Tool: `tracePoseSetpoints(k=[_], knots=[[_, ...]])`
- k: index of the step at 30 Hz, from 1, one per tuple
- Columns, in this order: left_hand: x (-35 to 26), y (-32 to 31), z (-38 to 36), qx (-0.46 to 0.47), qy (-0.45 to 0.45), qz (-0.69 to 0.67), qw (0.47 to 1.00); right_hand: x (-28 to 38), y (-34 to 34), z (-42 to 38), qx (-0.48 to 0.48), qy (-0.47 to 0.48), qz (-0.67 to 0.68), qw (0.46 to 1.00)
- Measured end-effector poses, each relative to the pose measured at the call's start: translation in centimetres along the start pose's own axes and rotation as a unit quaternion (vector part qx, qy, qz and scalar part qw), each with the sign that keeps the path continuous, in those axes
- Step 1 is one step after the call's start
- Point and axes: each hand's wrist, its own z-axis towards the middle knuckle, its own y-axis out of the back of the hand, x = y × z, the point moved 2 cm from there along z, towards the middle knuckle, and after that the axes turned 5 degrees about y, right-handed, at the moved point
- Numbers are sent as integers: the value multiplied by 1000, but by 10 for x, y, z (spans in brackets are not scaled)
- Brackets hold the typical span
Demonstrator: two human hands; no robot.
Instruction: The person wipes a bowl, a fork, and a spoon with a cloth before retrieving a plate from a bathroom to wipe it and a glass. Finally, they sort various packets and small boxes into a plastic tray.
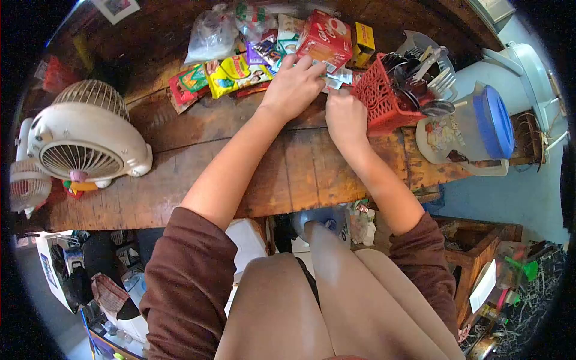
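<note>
Both hands meet over a small white sachet (333,80) at the far side of the wooden bench (198,180). The left hand (294,87) has its fingers curled down, the tips pinching the sachet's near edge; its grip is clenched on the sachet. The right hand (345,117) lies just beside it, knuckles up, its fingertips hidden under the hand, so whether its grip closes on the sachet cannot be told. The sachet lies on the bench between a red box (324,39) behind it and a red basket (384,96) to its right, touching or nearly touching both. The basket holds cutlery (429,72). A heap of coloured packets (234,75) lies left of the hands, with a clear bag (210,36) and a yellow box (363,42) behind. A jug (474,129) with a blue lid stands right of the basket. A white fan (87,144) stands at the bench's left end, well apart from the hands.
</note>
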Motion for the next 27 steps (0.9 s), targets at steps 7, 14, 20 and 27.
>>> tracePoseSetpoints(k=[7, 14, 20, 27], knots=[[5, 19, -24, -143, 89, -171, 971, 9, 42, -16, -127, 3, 169, 977], [-22, 72, -92, -41, 351, -636, 686, 49, 69, -49, -95, -173, 617, 762], [-47, 117, -185, -55, 437, -599, 669, 130, 85, -98, -36, -120, 638, 760], [-68, 118, -296, -128, 566, -641, 502, 214, 81, -169, -135, 51, 496, 856]])
